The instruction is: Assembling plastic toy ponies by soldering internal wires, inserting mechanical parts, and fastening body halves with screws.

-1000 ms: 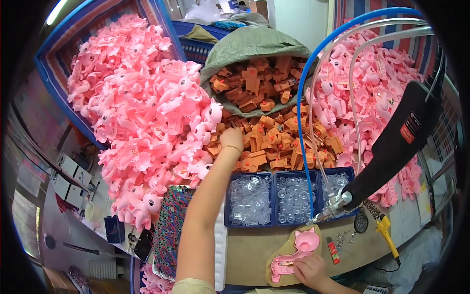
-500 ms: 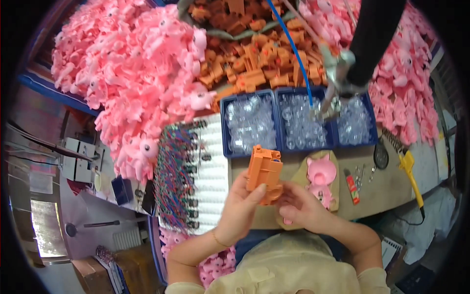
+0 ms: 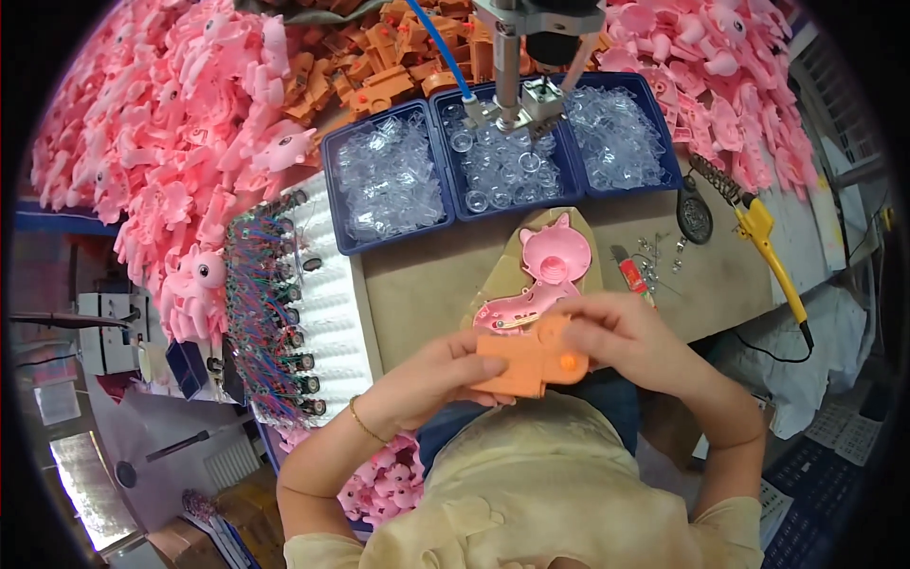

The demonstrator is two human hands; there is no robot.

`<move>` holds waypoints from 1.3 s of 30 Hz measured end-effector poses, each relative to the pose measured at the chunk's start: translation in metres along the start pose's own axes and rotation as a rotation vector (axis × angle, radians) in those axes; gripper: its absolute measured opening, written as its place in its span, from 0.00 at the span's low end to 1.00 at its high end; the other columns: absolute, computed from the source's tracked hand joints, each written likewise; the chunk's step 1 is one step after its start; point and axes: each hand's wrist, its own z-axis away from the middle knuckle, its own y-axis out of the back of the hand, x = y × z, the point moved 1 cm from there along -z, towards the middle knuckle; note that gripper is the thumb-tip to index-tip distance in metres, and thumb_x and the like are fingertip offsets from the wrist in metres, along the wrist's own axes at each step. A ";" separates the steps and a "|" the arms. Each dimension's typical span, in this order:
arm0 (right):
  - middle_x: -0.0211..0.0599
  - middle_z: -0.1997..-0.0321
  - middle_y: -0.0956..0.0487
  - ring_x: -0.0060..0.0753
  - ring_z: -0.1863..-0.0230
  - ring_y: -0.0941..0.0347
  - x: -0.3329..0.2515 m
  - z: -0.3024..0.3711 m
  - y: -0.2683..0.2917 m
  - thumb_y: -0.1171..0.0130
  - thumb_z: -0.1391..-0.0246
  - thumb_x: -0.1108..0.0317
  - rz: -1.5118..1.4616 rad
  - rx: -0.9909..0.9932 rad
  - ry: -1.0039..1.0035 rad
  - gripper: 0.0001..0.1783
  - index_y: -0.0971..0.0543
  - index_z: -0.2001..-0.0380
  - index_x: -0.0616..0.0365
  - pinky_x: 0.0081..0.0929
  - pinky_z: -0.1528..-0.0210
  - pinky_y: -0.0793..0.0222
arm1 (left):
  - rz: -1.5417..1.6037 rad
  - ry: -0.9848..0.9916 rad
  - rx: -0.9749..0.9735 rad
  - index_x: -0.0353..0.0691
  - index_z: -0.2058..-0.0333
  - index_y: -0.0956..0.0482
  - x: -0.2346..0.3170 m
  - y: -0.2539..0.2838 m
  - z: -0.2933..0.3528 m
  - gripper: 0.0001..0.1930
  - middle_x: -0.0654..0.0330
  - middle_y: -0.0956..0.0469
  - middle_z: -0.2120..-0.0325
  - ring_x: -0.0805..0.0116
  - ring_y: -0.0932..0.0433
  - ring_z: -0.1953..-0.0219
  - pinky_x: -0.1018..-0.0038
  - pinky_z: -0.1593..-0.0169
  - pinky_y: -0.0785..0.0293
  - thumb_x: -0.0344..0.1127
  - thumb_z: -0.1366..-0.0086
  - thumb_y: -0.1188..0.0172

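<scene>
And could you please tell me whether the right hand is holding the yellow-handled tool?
No: the right hand is on the orange plastic part, with the yellow-handled tool lying apart, farther right.

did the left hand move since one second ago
Yes: the left hand has come nearer, from beyond the blue trays to their near side.

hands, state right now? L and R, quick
Left hand: closed, holding the orange plastic part by its boxy end.
Right hand: fingers curled at that part's rounded end; whether they grip it cannot be told.
</scene>
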 end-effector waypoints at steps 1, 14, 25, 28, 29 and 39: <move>0.33 0.60 0.27 0.19 0.62 0.29 0.005 0.001 -0.001 0.41 0.49 0.64 -0.074 0.114 0.122 0.26 0.33 0.48 0.63 0.19 0.63 0.32 | 0.132 -0.019 0.014 0.33 0.48 0.36 0.000 0.001 -0.002 0.23 0.54 0.24 0.59 0.68 0.22 0.60 0.76 0.57 0.24 0.41 0.38 0.48; 0.41 0.55 0.27 0.44 0.56 0.29 0.005 0.003 0.000 0.30 0.66 0.58 0.684 0.562 0.713 0.37 0.32 0.50 0.57 0.34 0.57 0.34 | 0.161 -0.388 0.239 0.34 0.46 0.39 -0.015 -0.015 0.009 0.25 0.57 0.30 0.52 0.71 0.30 0.50 0.74 0.48 0.32 0.30 0.40 0.42; 0.36 0.68 0.25 0.34 0.70 0.27 0.006 -0.005 -0.014 0.34 0.61 0.70 0.945 0.879 0.965 0.15 0.23 0.67 0.58 0.27 0.74 0.34 | -0.131 -0.536 0.389 0.30 0.43 0.41 -0.014 -0.034 0.005 0.30 0.57 0.29 0.53 0.73 0.29 0.54 0.76 0.53 0.30 0.29 0.42 0.40; 0.36 0.67 0.25 0.33 0.69 0.26 0.002 -0.004 -0.003 0.38 0.60 0.69 1.166 0.674 1.033 0.14 0.24 0.66 0.60 0.27 0.73 0.32 | -0.290 -0.479 0.414 0.29 0.46 0.37 -0.008 -0.024 0.010 0.28 0.56 0.24 0.59 0.72 0.25 0.60 0.76 0.56 0.28 0.33 0.43 0.39; 0.36 0.67 0.25 0.33 0.69 0.26 -0.001 -0.002 -0.004 0.38 0.60 0.69 1.168 0.672 1.035 0.14 0.24 0.66 0.60 0.27 0.73 0.32 | -0.415 -0.462 0.417 0.28 0.47 0.35 -0.005 -0.021 0.011 0.26 0.56 0.24 0.60 0.73 0.25 0.61 0.77 0.58 0.27 0.31 0.43 0.40; 0.36 0.73 0.27 0.35 0.74 0.29 0.011 -0.013 -0.006 0.40 0.58 0.73 1.124 0.807 0.819 0.08 0.27 0.72 0.62 0.28 0.74 0.33 | -0.960 -0.579 0.627 0.29 0.52 0.30 0.004 -0.038 -0.006 0.24 0.55 0.22 0.74 0.74 0.23 0.74 0.77 0.68 0.27 0.32 0.48 0.38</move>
